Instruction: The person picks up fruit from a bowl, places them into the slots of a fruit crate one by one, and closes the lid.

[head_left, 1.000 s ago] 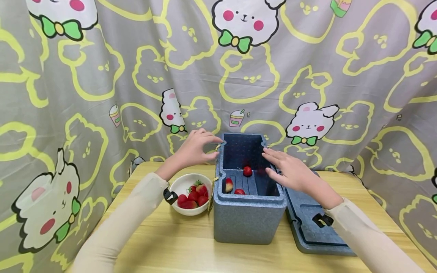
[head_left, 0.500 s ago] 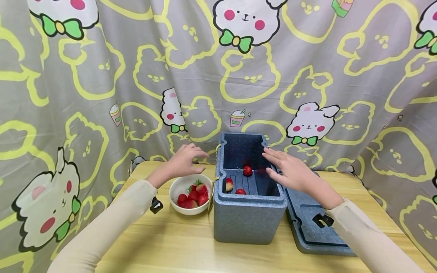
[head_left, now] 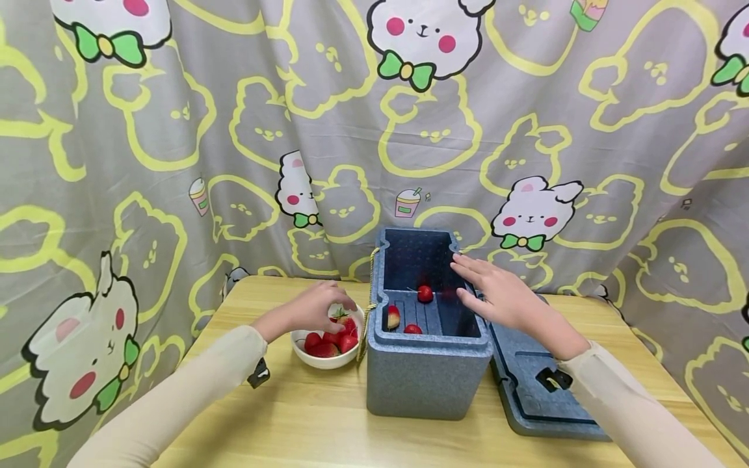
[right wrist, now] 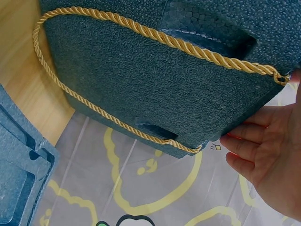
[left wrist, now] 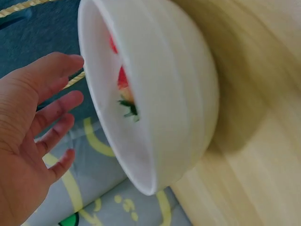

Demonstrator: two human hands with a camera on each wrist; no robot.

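Observation:
In the head view my left hand [head_left: 316,307] hovers over a white bowl [head_left: 313,362] of strawberries [head_left: 324,350]. Its fingers are loosely bent and apart from the thumb. The left wrist view shows this hand [left wrist: 40,117] beside the rim, with nothing in its grasp. A grey foam box [head_left: 421,383] stands uncovered just right of the bowl. Three red fruits, such as the one at the back [head_left: 424,294], lie on its floor; the other two are partly hidden by the near wall. My right hand [head_left: 506,296] rests its extended fingers on the box's right rim.
A grey foam lid [head_left: 550,406] lies right of the box on the wooden table [head_left: 281,416]. Gold rope [right wrist: 113,125] loops along the box's side. Behind the table hangs a patterned grey curtain [head_left: 351,123].
My left hand has left the box's left rim, drawn back leftward and come down over the bowl. The right hand stays at the box's right rim.

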